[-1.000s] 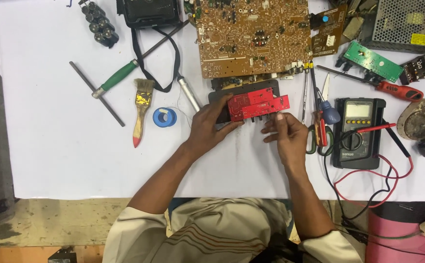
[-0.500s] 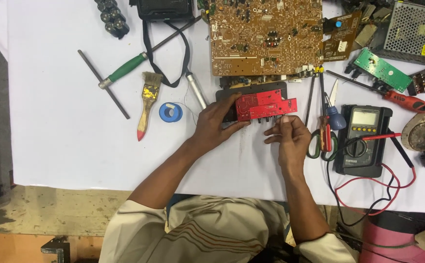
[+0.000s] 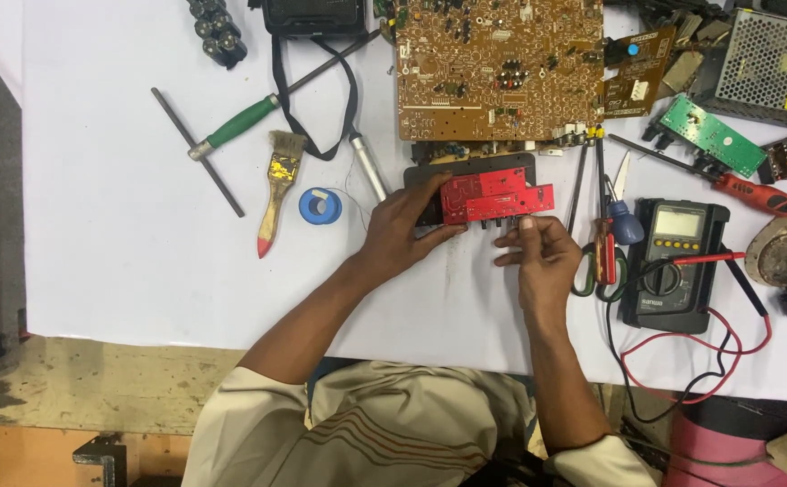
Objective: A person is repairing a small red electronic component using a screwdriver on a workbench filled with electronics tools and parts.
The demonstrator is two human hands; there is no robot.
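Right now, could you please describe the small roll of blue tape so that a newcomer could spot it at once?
Start at the large brown circuit board at the top of the white table. Move down and left, past the silver-tipped tool, towards the left hand. The roll of blue tape lies flat between that hand and the paintbrush, the only blue ring there.

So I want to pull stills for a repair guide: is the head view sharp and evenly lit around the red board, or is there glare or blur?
Head view: even, soft light on the white table cover, with only faint shadows under the left hand and right hand; the red circuit board is fairly sharp, with no glare; the multimeter screen looks pale; fine parts on the brown circuit board are slightly soft.
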